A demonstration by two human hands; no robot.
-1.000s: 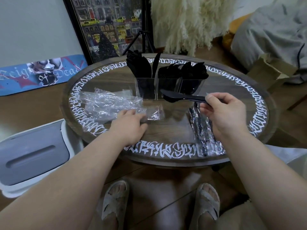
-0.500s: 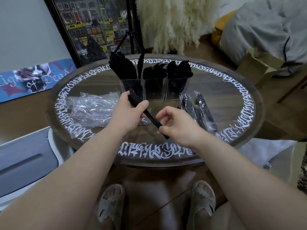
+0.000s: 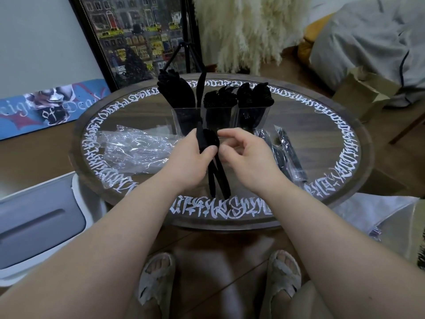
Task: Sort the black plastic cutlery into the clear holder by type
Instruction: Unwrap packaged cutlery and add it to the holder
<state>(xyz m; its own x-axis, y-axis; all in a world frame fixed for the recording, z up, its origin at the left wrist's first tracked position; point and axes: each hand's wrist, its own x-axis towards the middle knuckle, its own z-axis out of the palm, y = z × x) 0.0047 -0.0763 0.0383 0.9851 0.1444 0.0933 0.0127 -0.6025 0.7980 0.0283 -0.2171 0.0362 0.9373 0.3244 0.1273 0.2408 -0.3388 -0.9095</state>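
My left hand [image 3: 190, 157] grips a small bundle of black plastic cutlery [image 3: 215, 178] near the heads, with the handles pointing down toward me. My right hand [image 3: 243, 155] is curled beside it, thumb and forefinger pinching the same bundle at its upper end. Just behind my hands stands the clear holder [image 3: 251, 117] with three compartments. Its left compartment holds black knives [image 3: 177, 93], the middle one forks [image 3: 219, 97] and the right one spoons [image 3: 255, 95]. Several wrapped black cutlery packs [image 3: 287, 155] lie on the table to the right of my right hand.
Crumpled clear wrappers [image 3: 138, 150] lie on the left of the round glass-topped table [image 3: 333, 134]. A white bin with a grey lid [image 3: 39, 222] stands at the lower left, a cardboard box [image 3: 365, 93] at the right. My sandalled feet are under the table's front edge.
My right hand carried a black piece from the right to the middle, and my left hand left the wrappers and took hold of it. Both hands now hold the bundle closer to the holder.
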